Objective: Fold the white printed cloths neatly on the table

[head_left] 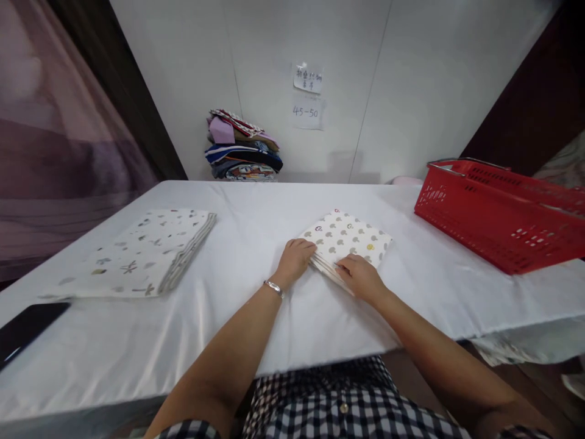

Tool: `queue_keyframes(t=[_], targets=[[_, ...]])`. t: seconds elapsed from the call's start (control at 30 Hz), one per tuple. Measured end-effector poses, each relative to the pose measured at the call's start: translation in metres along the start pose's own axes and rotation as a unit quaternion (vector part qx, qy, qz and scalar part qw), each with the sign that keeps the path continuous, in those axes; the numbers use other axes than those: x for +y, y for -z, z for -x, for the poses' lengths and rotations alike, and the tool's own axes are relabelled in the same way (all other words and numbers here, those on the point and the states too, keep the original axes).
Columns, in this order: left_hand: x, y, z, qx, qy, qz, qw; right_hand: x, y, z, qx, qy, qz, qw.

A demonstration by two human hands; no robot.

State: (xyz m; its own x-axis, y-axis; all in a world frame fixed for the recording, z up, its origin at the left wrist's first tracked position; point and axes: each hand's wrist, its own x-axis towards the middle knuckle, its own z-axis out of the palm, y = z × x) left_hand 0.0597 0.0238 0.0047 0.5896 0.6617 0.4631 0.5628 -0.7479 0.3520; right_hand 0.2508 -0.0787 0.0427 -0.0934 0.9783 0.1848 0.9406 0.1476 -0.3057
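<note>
A small folded cloth (348, 237), white with grey, red and yellow prints, lies on the white table (256, 231) in front of me. My left hand (295, 259), with a silver bracelet on the wrist, grips the near left edge of the cloth's layers. My right hand (361, 275) pinches the near edge of the same cloth a little to the right. Both sets of fingers curl around the stacked folds.
A larger folded printed cloth (141, 253) lies at the table's left. A dark phone (27, 328) rests at the near left edge. A red plastic basket (498, 210) stands at the right. A pile of folded fabrics (242, 149) sits against the back wall under paper notes (307, 94).
</note>
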Motion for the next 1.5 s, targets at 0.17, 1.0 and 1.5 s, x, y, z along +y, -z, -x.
queue_keyframes(t=[0.17,1.0,1.5], targets=[[-0.004,0.000,-0.001,-0.007,-0.026,-0.023,0.999,-0.004,-0.003,-0.002,-0.016,-0.007,0.039,0.999],[0.001,0.010,0.003,-0.035,-0.021,0.015,0.999,-0.007,-0.007,0.006,0.025,0.001,0.031,0.999],[0.000,0.003,0.000,-0.008,-0.031,-0.004,0.999,-0.005,-0.010,0.005,0.016,-0.010,0.038,0.999]])
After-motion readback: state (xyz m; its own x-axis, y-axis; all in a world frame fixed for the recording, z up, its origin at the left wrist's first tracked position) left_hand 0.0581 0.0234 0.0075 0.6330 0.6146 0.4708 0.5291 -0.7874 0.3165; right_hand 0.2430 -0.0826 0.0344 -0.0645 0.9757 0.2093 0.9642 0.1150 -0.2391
